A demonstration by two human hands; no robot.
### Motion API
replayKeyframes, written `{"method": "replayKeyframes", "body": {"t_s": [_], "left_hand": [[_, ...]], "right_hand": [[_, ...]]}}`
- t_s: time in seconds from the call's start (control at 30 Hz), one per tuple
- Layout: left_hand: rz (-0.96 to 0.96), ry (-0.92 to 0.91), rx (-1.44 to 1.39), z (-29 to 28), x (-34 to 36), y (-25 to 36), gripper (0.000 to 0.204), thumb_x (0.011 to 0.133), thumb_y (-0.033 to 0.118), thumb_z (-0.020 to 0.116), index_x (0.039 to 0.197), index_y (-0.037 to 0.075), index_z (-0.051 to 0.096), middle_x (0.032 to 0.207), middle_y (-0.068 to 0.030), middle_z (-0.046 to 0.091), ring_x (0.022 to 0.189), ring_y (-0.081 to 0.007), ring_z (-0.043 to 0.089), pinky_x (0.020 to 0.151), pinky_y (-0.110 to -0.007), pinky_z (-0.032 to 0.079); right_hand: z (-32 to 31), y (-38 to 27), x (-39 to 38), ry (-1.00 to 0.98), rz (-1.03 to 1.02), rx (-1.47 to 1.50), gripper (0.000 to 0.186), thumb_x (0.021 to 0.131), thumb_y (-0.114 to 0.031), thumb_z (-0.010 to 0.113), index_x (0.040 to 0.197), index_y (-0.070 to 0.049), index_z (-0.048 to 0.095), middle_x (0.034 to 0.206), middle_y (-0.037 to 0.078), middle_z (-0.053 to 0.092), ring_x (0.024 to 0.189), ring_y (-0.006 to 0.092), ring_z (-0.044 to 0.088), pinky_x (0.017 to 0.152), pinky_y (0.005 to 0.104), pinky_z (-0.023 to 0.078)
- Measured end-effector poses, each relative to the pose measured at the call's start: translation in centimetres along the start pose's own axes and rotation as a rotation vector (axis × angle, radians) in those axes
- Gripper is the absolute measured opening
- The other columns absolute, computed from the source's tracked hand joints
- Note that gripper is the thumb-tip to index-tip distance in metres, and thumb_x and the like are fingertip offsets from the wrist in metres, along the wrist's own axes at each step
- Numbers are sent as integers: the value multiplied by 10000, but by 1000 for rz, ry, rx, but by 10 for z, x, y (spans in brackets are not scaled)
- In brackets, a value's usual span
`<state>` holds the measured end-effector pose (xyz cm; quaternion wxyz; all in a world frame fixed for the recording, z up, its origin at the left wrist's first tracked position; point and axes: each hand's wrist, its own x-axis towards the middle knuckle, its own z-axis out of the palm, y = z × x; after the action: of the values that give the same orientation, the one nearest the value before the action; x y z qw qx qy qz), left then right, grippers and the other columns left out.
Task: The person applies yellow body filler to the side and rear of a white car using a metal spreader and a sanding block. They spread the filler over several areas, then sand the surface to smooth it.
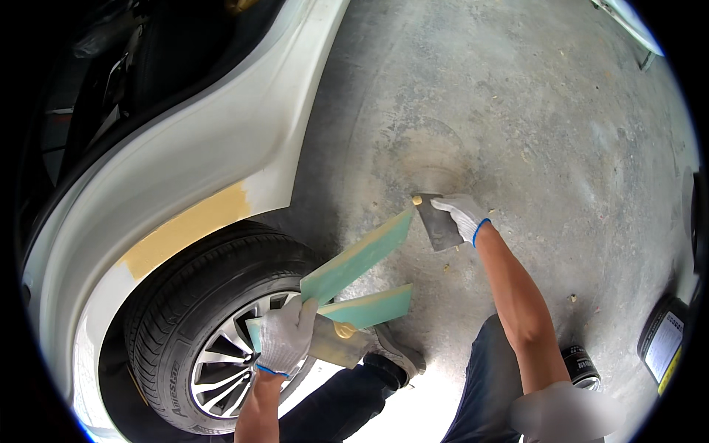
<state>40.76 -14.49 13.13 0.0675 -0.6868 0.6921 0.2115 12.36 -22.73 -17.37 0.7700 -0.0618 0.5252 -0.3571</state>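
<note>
My left hand (286, 336), in a white knit glove with a blue cuff, is closed on two flat green strips (357, 255) that fan out to the right. The same hand holds a grey-brown flat plate (331, 350) bearing a dollop of yellow putty (344, 330). Farther right, my right hand (461, 213), gloved alike, grips a dark grey rectangular putty spreader (436, 227). A small lump of putty sits on the spreader's far left corner, close to the upper strip's tip. A smooth yellow putty patch (188, 230) covers the white car's wheel-arch edge.
Below the patch stands the car's black tyre (233, 258) with a silver spoked rim. The white body panel (221, 118) curves along the left. On the concrete floor (532, 96), a dark can (581, 367) and a black labelled container (662, 336) are at the right.
</note>
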Motion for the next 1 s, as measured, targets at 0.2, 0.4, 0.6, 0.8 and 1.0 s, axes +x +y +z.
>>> {"method": "replayKeyframes", "body": {"t_s": [0.2,0.4,0.6,0.8,1.0], "left_hand": [[75,18,57,4,3,-7,180,944,168,601,876,10,653,622,-187,573,545,-368,608,462,-418,442],[149,64,189,2,-1,-9,179,921,169,642,855,3,656,599,-203,582,533,-379,604,459,-430,435],[195,40,272,5,-16,-22,149,879,141,662,904,-5,674,581,-180,573,512,-349,599,442,-418,433],[586,71,420,8,-1,-23,161,856,82,663,989,-9,672,629,-106,565,463,-251,566,404,-375,418],[493,79,354,3,-1,-16,152,909,83,636,1017,-23,657,588,-130,526,468,-274,563,433,-379,432]], "right_hand": [[34,4,-9,-192,-26,-205,308,847,-239,756,1010,20,717,881,113,708,773,189,635,651,334,486],[136,-47,-165,-686,-236,-475,458,903,-386,683,1151,-1,685,1016,156,713,931,215,646,838,351,487],[174,-27,-163,-859,-432,-362,544,945,-440,638,1261,1,590,1164,161,642,1062,226,589,917,359,465],[108,35,-52,-609,-26,309,400,974,-283,633,1262,-6,601,1148,109,673,1058,199,648,951,331,514],[46,28,16,-281,-51,457,307,937,-227,684,1182,-56,611,1025,71,676,850,226,682,728,372,593]]}}
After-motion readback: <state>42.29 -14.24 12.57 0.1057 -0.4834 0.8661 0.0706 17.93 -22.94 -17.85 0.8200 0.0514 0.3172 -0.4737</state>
